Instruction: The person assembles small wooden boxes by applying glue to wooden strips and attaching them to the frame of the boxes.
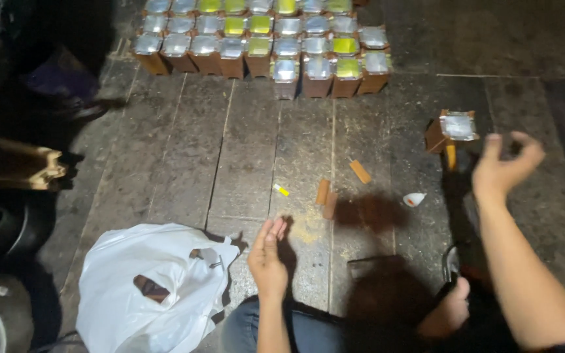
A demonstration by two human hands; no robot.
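We look down at a grey stone-tiled floor. Our left hand hovers open and empty, fingers straight, just beside a crumpled white plastic bag. Our right hand is raised with fingers loosely spread, holding nothing, just beside a single small brown box with a silver foil top standing tilted on the floor. Between our hands lie short orange-brown sticks, a small yellow-and-white scrap and a small white cap-like piece. At the far edge stands a packed block of brown boxes with silver and yellow foil tops, well apart from both hands.
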